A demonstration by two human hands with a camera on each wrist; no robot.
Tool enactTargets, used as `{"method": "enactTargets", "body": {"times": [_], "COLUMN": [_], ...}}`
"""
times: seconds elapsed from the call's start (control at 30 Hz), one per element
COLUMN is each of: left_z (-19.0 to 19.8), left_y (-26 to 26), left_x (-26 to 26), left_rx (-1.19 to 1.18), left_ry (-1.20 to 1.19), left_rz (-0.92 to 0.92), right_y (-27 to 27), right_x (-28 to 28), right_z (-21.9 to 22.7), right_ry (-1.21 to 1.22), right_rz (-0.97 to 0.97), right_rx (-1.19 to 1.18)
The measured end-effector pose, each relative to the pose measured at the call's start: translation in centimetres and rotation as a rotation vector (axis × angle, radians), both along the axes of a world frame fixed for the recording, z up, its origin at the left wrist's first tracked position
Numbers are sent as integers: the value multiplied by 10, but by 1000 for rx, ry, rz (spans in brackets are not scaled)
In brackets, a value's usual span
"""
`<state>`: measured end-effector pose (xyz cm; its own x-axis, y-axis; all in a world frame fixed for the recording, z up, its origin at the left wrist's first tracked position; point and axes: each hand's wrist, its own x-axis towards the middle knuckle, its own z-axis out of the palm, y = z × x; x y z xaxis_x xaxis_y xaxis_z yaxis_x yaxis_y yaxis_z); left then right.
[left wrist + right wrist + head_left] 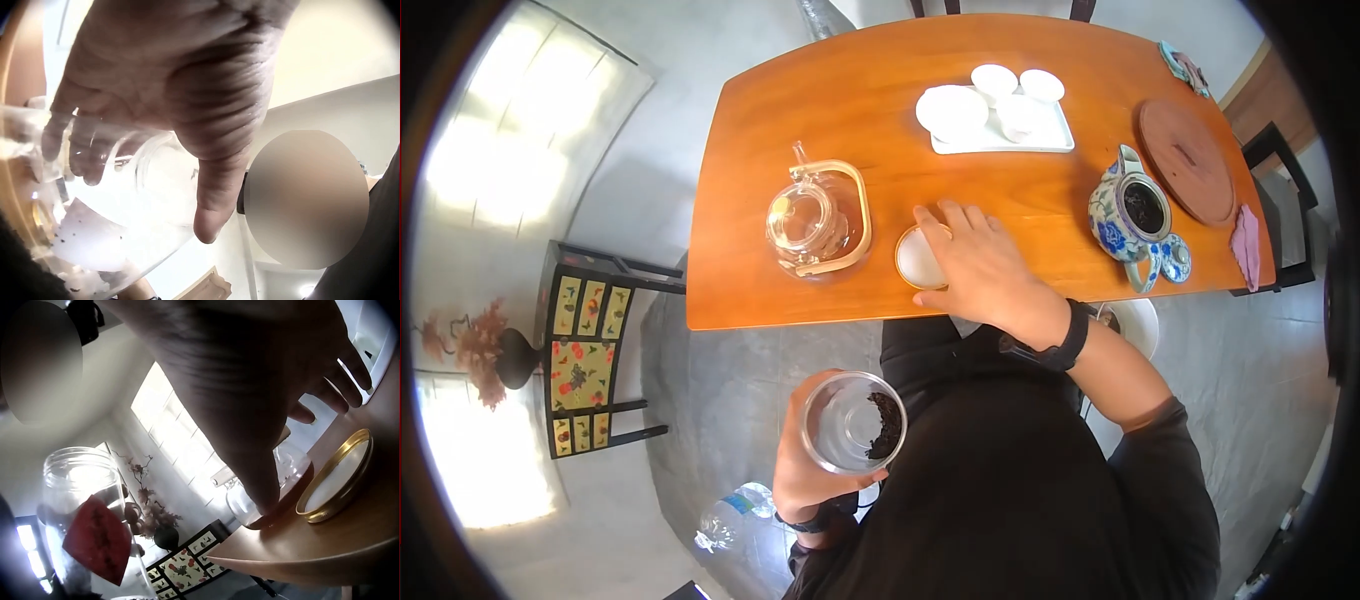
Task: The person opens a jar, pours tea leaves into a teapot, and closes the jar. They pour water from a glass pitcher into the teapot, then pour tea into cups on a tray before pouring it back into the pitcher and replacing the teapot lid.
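Note:
My left hand grips a clear jar without its lid, held in front of the table's near edge. Dark loose tea leaves lie inside along one side. A red diamond label on the jar shows in the right wrist view. My right hand reaches over the tabletop with fingers spread, just beside a round gold-rimmed lid. In the right wrist view that lid lies on the wood with its pale inside up, below the fingers, which are not curled round it.
A glass teapot with a curved handle stands to the left. White cups sit on a white tray at the back. At the right are a blue-and-white teapot, its small lid, a brown board and a pink cloth.

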<state>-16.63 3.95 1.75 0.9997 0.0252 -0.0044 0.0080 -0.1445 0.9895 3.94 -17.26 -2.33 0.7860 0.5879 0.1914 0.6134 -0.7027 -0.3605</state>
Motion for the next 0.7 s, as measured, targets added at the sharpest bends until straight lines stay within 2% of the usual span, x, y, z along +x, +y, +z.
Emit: {"method": "enactTargets", "body": {"times": [0.13, 0.2, 0.23, 0.3, 0.4, 0.43, 0.5, 0.53, 0.6, 0.7], "left_z": [-15, -18, -20, -23, -33, -38, -45, -45, -43, -38], "left_y": [3, 1, -1, -5, -9, -12, -16, -19, -24, -18], "left_x": [14, 21, 24, 31, 40, 43, 51, 54, 57, 48], "left_rx": [34, 28, 15, -1, 53, 43, 51, 52, 26, 34], "left_ry": [-19, -3, -1, 39, 26, 33, 41, 36, -5, -68], "left_rz": [-76, -94, -120, -130, -203, -216, -289, -304, -318, -263], "right_y": [-1, -12, -21, -41, -72, -71, -50, -35, -4, 19], "right_x": [-6, -11, -16, -24, -30, -29, -22, -19, -11, -5], "right_z": [-1, 5, 7, 10, 19, 17, 11, 6, -9, -22], "right_ry": [-36, 102, 104, 70, 102, 108, -19, -25, -128, -68], "right_rz": [-38, -43, -70, -82, -241, -255, -59, -74, 74, 54], "right_rx": [-38, 46, 35, 168, 203, 194, 179, 179, 37, 19]}}
